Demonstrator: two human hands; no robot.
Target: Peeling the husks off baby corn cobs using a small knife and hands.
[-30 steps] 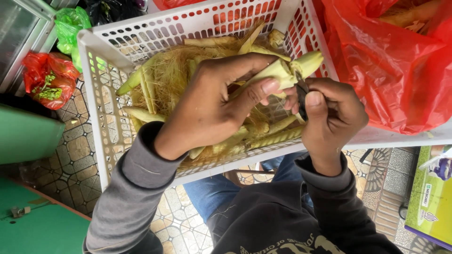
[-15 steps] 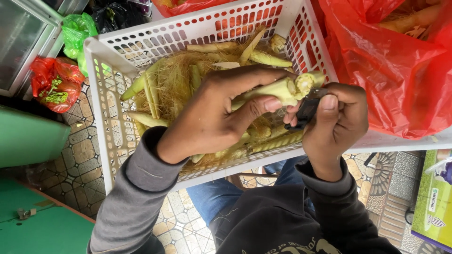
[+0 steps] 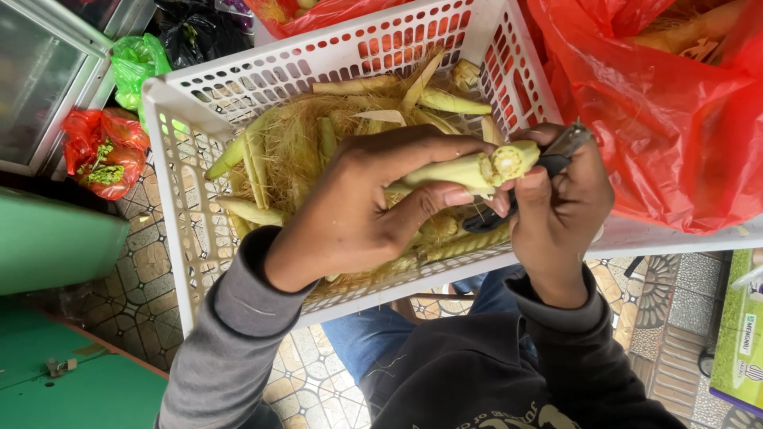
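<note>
A white perforated plastic basket (image 3: 179, 230) fills the frame's centre, with pale husked baby corn (image 3: 358, 85) inside; a red plastic bag (image 3: 652, 119) sits upper right.

left hand (image 3: 358, 214) grips baby corn (image 3: 469, 168) | right hand (image 3: 560, 210) holds knife (image 3: 556, 155), apparently | over white basket (image 3: 179, 199)

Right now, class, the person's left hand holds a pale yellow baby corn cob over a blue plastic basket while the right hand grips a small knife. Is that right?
Not quite: the head view shows a white plastic basket, not blue. The left hand does hold the pale yellow baby corn cob, and the right hand grips the small knife.
</note>
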